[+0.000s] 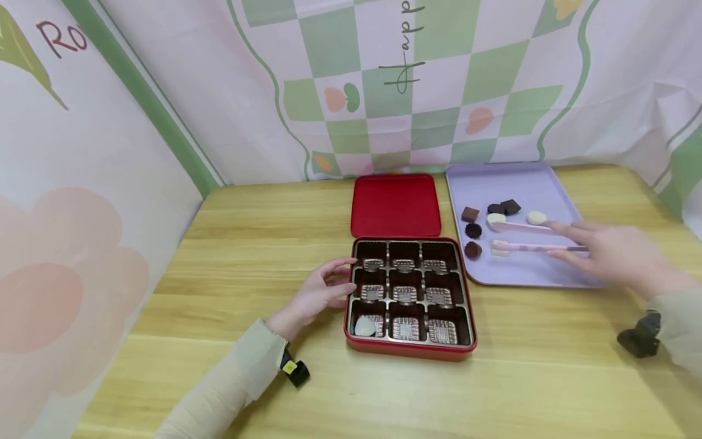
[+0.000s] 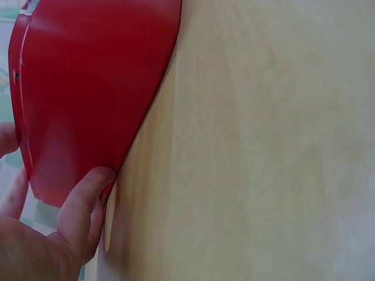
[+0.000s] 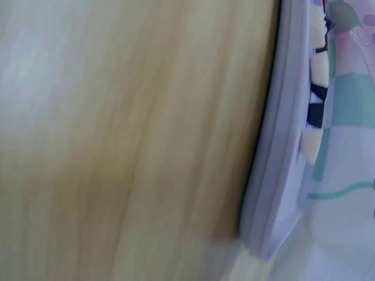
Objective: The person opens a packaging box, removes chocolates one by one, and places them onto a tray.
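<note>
My right hand (image 1: 625,253) holds a pair of pink tongs (image 1: 523,247) over the lavender tray (image 1: 526,177), their arms spread. One tip overlaps a white chocolate (image 1: 495,218) in the head view; the other tip lies over another pale piece. The left hand (image 1: 318,286) grips the left side of a red tin box (image 2: 99,88), with fingertips at the rim and against the outer wall. Inside the box is a dark insert (image 1: 406,277) with three rows of three compartments. A white chocolate (image 1: 364,326) sits in its near left compartment.
Several brown chocolates (image 1: 473,250) lie at the tray's left, and dark ones (image 1: 510,207) farther back. Another white chocolate (image 1: 536,217) is near the right fingertips. The red lid (image 1: 396,204) lies flat behind the box. A patterned cloth (image 1: 384,91) hangs behind the table.
</note>
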Demonstrator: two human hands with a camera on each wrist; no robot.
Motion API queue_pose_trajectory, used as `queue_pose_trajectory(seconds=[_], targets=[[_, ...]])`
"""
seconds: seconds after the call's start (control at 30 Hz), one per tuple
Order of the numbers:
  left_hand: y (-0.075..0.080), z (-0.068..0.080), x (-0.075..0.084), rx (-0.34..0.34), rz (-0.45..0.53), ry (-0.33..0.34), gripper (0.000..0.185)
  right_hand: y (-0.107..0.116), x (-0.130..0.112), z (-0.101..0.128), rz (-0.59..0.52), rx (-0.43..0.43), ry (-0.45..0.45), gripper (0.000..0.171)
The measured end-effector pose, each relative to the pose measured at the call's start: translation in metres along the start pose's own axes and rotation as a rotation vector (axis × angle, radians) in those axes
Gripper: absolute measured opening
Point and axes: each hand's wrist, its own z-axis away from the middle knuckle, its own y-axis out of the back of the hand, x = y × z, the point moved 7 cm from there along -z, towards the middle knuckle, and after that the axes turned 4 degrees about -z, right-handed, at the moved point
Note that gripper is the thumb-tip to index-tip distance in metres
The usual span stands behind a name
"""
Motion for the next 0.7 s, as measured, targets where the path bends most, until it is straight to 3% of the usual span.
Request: queue_pose_trajectory(seconds=[0.17, 0.33, 0.53, 0.7], targets=[[0.000, 0.001, 0.002, 0.002, -0.007, 0.000, 0.055, 0.006, -0.021, -0.006, -0.031, -0.024, 0.031, 0.056], [-0.001, 0.000, 0.001, 0.003, -0.005, 0.003, 0.055, 0.017, -0.046, -0.015, -0.032, 0.000, 0.120, 0.058], [-0.003, -0.001, 0.001, -0.011, 0.004, -0.007, 0.054, 0.031, -0.078, -0.026, -0.057, 0.090, 0.250, 0.057], [-0.002, -0.002, 0.001, -0.002, 0.011, -0.010, 0.054, 0.034, -0.121, -0.035, -0.095, 0.158, 0.429, 0.055]])
